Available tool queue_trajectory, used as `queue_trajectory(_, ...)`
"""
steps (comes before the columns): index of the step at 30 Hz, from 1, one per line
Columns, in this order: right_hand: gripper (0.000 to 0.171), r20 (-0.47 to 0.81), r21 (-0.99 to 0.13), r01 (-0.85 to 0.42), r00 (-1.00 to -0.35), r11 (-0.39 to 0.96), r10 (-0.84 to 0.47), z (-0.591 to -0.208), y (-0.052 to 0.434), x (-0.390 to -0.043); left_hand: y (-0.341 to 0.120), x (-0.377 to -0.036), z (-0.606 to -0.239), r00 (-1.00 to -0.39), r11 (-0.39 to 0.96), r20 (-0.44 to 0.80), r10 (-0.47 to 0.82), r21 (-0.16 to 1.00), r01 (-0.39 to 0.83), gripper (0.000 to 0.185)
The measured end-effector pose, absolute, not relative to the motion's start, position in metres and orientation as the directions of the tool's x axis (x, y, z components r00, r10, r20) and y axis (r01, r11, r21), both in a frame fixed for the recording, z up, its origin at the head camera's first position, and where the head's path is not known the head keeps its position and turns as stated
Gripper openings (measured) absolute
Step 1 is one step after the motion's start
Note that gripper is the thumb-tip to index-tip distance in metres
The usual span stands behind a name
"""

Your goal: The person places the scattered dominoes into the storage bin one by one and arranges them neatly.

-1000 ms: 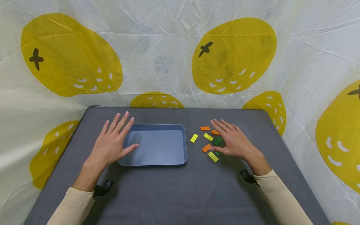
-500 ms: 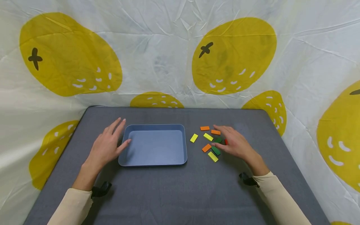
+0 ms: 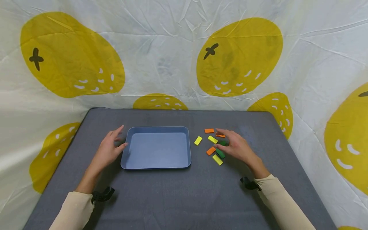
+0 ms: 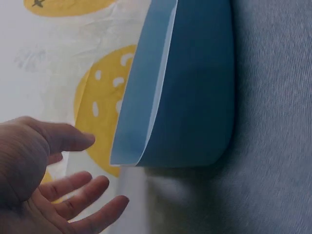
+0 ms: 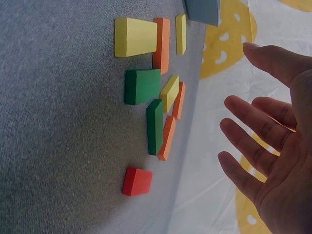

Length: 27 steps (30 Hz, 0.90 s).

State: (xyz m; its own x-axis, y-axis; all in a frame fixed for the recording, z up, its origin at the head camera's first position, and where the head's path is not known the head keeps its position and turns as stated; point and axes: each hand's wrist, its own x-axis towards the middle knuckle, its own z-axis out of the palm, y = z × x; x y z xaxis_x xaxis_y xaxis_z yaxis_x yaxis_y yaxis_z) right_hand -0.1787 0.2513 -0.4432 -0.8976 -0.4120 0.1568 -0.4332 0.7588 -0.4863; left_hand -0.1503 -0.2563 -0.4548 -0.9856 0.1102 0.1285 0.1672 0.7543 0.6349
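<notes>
A shallow blue-grey tray (image 3: 158,150) lies on the table, and nothing is in it. Just off its left end is my left hand (image 3: 106,150), thumb and fingers spread apart and holding nothing; the left wrist view shows a gap between fingertips and tray wall (image 4: 195,97). Over the small coloured blocks to the tray's right hovers my right hand (image 3: 238,148), also holding nothing, fingers loosely bent. Beneath and beside it lie yellow blocks (image 3: 217,160), orange blocks (image 3: 211,151) and green blocks (image 3: 220,153). A red block (image 5: 137,181) shows only in the right wrist view.
Dark grey cloth covers the table (image 3: 172,198). Behind it and along both sides hangs a white curtain (image 3: 166,64) printed with large yellow fruit. A dark wrist camera (image 3: 103,194) sits on the left wrist, another camera (image 3: 250,184) on the right.
My left hand has shifted left and down from over the tray's left edge, turning edge-on. My right hand has dipped slightly, its fingers drawing closer together. Tray and blocks have stayed put.
</notes>
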Motion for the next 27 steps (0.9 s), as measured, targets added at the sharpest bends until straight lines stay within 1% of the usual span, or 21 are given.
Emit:
queue_trajectory(5,0.071,0.125,-0.511,-0.420,-0.900,0.750,-0.418,-0.443,0.248,-0.180,-0.257,-0.153,-0.458,-0.998,0.700,0.000,0.069,0.712,0.049,0.069)
queue_trajectory(8,0.072,0.094,-0.526,-0.402,-0.903,0.749,-0.419,-0.443,0.247,-0.182,-0.257,-0.154,-0.460,-0.995,0.661,-0.077,0.065,0.751,-0.015,0.065)
queue_trajectory(10,0.073,0.081,-0.534,-0.394,-0.905,0.748,-0.418,-0.444,0.247,-0.182,-0.257,-0.154,-0.462,-0.992,0.637,-0.107,0.063,0.770,-0.043,0.062)
queue_trajectory(18,0.075,0.083,-0.550,-0.399,-0.900,0.733,-0.428,-0.448,0.246,-0.185,-0.258,-0.157,-0.468,-0.991,0.590,-0.128,0.045,0.804,-0.077,0.050)
queue_trajectory(22,0.075,0.088,-0.557,-0.404,-0.898,0.726,-0.432,-0.452,0.244,-0.187,-0.258,-0.158,-0.469,-0.989,0.583,-0.144,0.033,0.807,-0.098,0.049)
queue_trajectory(27,0.075,0.111,-0.537,-0.429,-0.890,0.726,-0.443,-0.458,0.239,-0.192,-0.257,-0.160,-0.468,-0.986,0.561,-0.162,0.032,0.819,-0.116,0.049)
